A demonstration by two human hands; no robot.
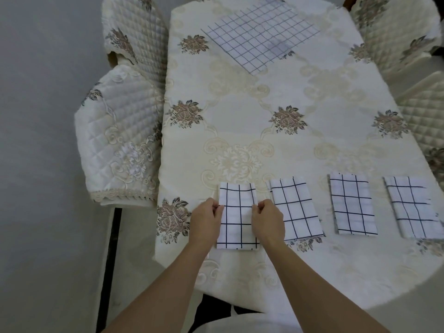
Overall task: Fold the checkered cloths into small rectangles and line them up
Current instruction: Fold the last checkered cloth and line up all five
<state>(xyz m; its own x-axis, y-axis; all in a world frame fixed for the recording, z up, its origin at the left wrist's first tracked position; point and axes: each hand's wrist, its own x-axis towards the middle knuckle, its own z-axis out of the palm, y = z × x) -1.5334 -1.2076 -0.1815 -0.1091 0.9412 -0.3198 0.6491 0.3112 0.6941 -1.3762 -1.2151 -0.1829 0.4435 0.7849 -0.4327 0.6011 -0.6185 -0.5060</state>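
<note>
You are working over a table (276, 131) draped in a cream tablecloth with beige scrolls and brown flower clusters, standing on a pale grey floor (40, 164). Quilted chair covers are crowding it: two chairs (120, 131) along the table's left edge, and more (413, 44) along its right edge.

Near the table's front edge, four folded checkered cloths are lying in a row, apart from one another. You are gripping the leftmost folded cloth (237, 215): your left hand (206, 222) is pinching its left edge and your right hand (268, 222) its right edge, fingers closed on the fabric at about mid-height. Its upper part is bowing slightly. To its right, the second cloth (295, 207), the third cloth (352, 204) and the fourth cloth (413, 206) are lying flat, the fourth reaching toward the table's right edge.

Toward the table's far end, one unfolded checkered cloth (259, 37) is lying spread out at an angle. Between it and the row, the tablecloth is lying bare. Left of the held cloth, only a narrow strip of table is showing before the left edge drops away.
</note>
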